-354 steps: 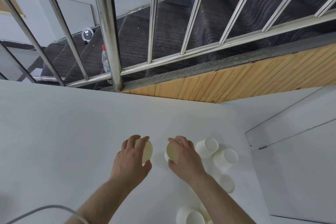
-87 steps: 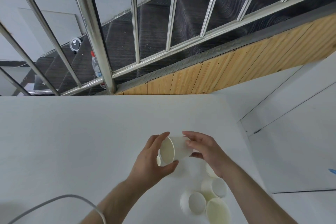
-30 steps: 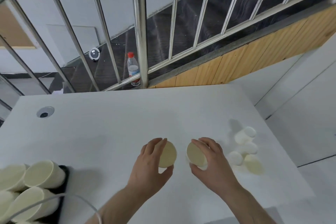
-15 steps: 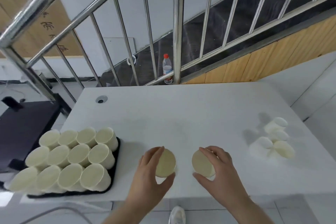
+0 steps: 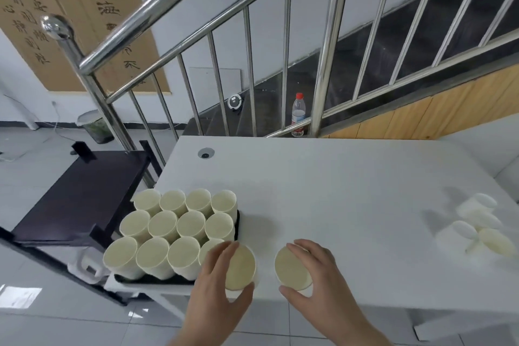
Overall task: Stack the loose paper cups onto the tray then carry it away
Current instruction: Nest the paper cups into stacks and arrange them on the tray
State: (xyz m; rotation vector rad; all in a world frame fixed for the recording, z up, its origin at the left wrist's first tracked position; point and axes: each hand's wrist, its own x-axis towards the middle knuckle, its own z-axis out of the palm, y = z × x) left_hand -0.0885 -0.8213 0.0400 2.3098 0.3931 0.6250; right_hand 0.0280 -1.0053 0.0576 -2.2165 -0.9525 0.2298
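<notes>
While the black tray (image 5: pixel 237 222) of upright paper cups sat at the white table's (image 5: pixel 337 191) left end, the left hand (image 5: pixel 216 292) gripped one cup stack (image 5: pixel 240 268) beside it, the right hand (image 5: pixel 323 281) curled around another cup stack (image 5: pixel 292 268), and loose cups (image 5: pixel 480 222) lay far right.

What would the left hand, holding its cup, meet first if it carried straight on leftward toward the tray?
Probably the nearest-row cup on the tray, right beside the left hand; depth is uncertain.
</notes>
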